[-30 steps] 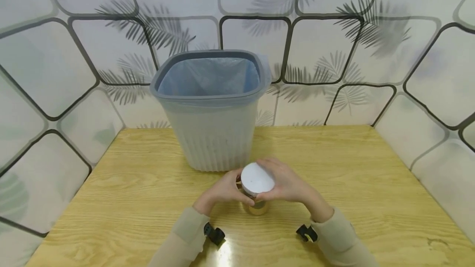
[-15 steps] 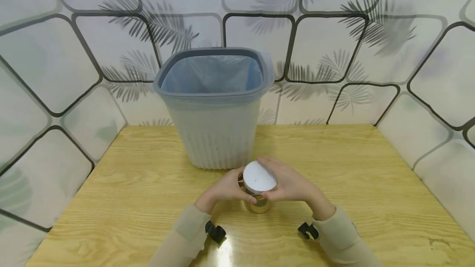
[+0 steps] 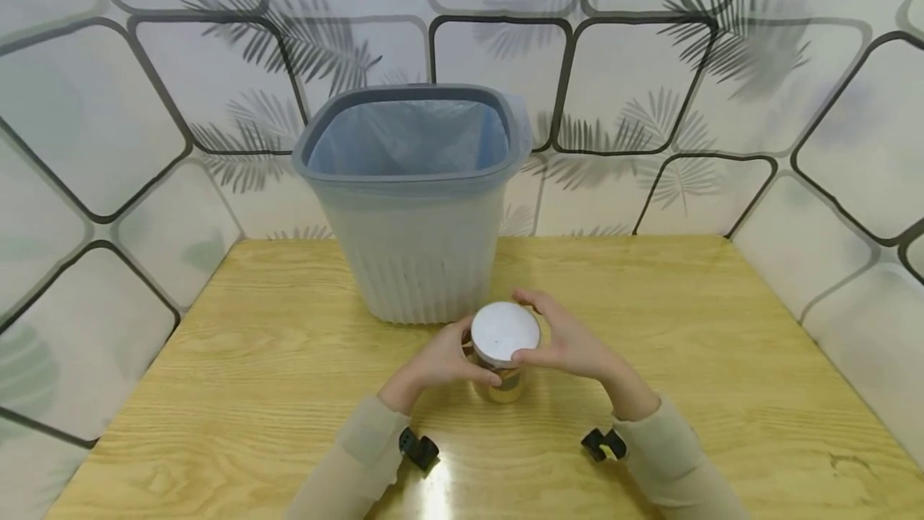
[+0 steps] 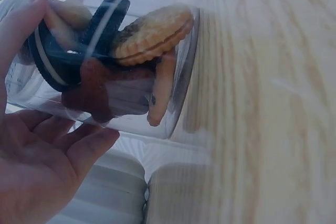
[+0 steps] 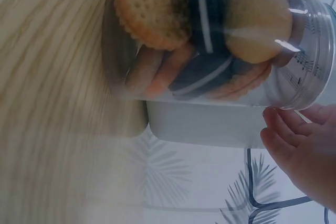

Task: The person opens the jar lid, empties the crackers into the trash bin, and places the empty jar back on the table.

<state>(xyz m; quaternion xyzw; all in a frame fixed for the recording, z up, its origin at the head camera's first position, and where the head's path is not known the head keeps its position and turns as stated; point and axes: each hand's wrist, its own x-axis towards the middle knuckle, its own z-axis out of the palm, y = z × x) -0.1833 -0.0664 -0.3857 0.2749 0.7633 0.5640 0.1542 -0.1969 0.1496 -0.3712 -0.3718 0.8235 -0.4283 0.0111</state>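
Observation:
A clear jar point(image 3: 507, 388) of cookies stands upright on the wooden table, topped by a white lid point(image 3: 505, 331). My left hand point(image 3: 442, 358) grips the jar from the left, its thumb across the near side. Around the lid's right side curves my right hand point(image 3: 576, 345), with the thumb at the near edge and the fingers spread toward the far edge. Through the clear wall, the left wrist view shows a dark sandwich cookie point(image 4: 107, 24) among others. A round golden cookie point(image 5: 153, 13) lies near the base in the right wrist view. The far fingers are partly hidden.
Just behind the jar stands a tall whitish bin point(image 3: 419, 243) with a grey-blue rim and a plastic liner point(image 3: 404, 139). Patterned wall panels point(image 3: 498, 62) enclose the wooden table point(image 3: 686, 343) at the back and both sides. Black straps point(image 3: 419, 449) show at the cuffs.
My right hand has turned and loosened at the lid, its fingers drawing back so more of the white top shows. The left hand stays on the jar. The head view has shifted slightly.

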